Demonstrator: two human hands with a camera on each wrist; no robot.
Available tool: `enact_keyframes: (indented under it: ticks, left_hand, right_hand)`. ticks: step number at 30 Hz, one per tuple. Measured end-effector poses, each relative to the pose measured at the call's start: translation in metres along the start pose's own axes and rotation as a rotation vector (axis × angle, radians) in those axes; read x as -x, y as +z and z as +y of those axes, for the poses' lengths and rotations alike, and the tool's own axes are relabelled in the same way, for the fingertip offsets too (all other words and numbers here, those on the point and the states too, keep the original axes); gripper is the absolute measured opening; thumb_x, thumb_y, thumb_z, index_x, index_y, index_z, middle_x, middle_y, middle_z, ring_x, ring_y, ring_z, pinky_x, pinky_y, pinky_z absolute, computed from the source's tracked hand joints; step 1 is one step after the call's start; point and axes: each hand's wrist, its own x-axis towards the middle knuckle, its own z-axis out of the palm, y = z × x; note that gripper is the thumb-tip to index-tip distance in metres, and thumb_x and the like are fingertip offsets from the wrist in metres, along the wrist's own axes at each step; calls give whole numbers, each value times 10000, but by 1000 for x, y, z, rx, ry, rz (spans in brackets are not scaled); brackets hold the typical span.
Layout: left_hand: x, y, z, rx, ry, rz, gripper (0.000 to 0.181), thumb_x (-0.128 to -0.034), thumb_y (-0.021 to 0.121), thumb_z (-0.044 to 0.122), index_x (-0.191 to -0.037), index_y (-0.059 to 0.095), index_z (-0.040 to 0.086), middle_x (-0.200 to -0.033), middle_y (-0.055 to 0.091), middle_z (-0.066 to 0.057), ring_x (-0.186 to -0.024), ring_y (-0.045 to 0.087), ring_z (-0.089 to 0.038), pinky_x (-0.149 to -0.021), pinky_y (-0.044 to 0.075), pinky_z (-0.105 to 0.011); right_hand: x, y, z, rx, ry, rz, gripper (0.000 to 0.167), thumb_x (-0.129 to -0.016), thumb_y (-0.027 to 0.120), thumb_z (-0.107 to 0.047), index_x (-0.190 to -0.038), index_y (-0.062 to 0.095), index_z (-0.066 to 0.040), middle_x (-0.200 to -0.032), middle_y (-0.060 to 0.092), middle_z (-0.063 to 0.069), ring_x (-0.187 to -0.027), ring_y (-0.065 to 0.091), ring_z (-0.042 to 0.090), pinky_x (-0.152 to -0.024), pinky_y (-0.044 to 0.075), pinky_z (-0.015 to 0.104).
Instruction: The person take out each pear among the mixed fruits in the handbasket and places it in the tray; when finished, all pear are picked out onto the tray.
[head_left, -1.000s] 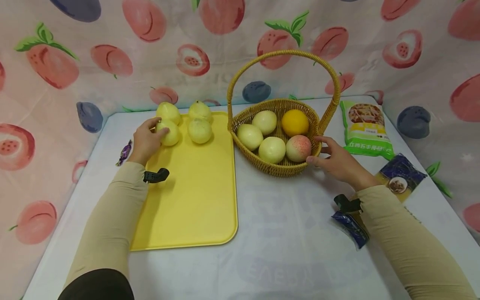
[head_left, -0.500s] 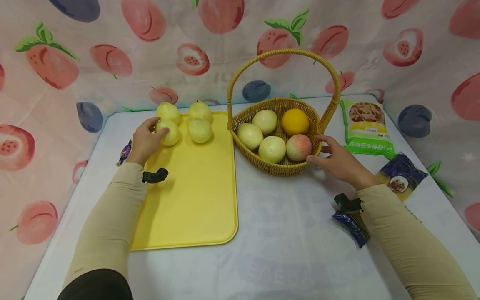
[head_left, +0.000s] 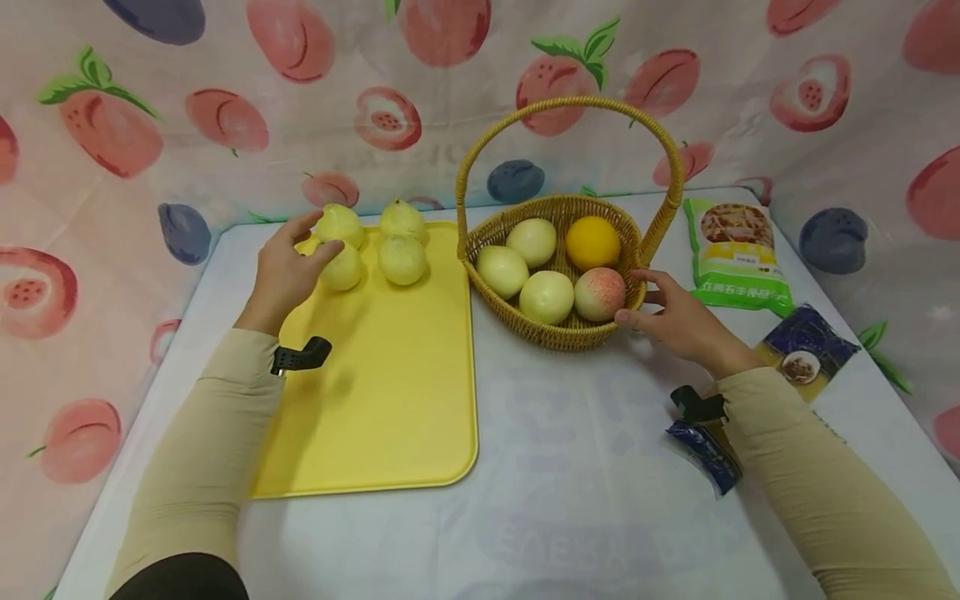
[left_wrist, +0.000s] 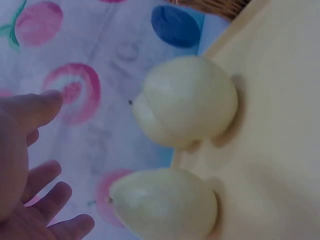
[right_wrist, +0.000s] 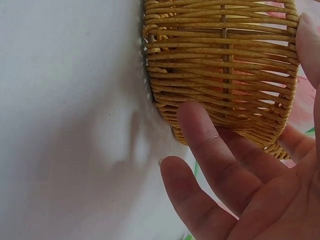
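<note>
In the head view my left hand hovers at the left edge of the yellow tray, fingers spread and holding nothing. It is nearest a pale yellow pear at the tray's far left. Beside and behind it stand another pear and two more at the back. The left wrist view shows a gap between the fingers and the pears. My right hand holds the right end of a wicker basket, thumb at the rim and fingers along the outer wall.
In the basket lie an orange, a pink-blushed peach and three pale green-yellow fruits. A green food bag, a blue-and-gold packet and a small blue packet lie on the right. The basket's tall handle arches upward.
My left hand has let go of the front-left pear and drawn back slightly left, its fingers opening; it now hides the purple wrapped candy. The right hand and basket stay put.
</note>
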Motion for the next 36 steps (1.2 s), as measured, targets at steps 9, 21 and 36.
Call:
enact_keyframes:
  ticks: [9, 21, 36]
  left_hand:
    - [19, 5, 39, 57, 141, -72, 622, -959, 701, 298, -1509, 467, 126, -1517, 437, -108, -1389, 386, -294, -1099, 369, -498]
    - [34, 34, 81, 103, 335, -243, 606, -933, 742, 191, -1478, 498, 96, -1491, 461, -87, -1363, 421, -294, -1052, 423, -511]
    - [33, 106, 114, 197, 345, -535, 555, -945, 729, 265, -1454, 533, 159, -1459, 498, -35, -1334, 447, -262, -1027, 447, -409]
  right_hand:
    - [-2, -3, -1, -1, 16, -5, 1029, -913, 657, -578, -1623, 68, -122, -1540, 265, 351, -1363, 338, 519, -1030, 362, 661]
    - [-3, -2, -1, 16, 19, 7, 1032, -903, 649, -605, -1616, 95, -108, -1528, 293, 348, -1349, 358, 520, -1030, 357, 667]
    - [-1, -1, 2, 17, 32, -11, 1042, -907, 641, -607, -1619, 69, -108, -1530, 278, 357, -1348, 352, 526, -1030, 361, 663]
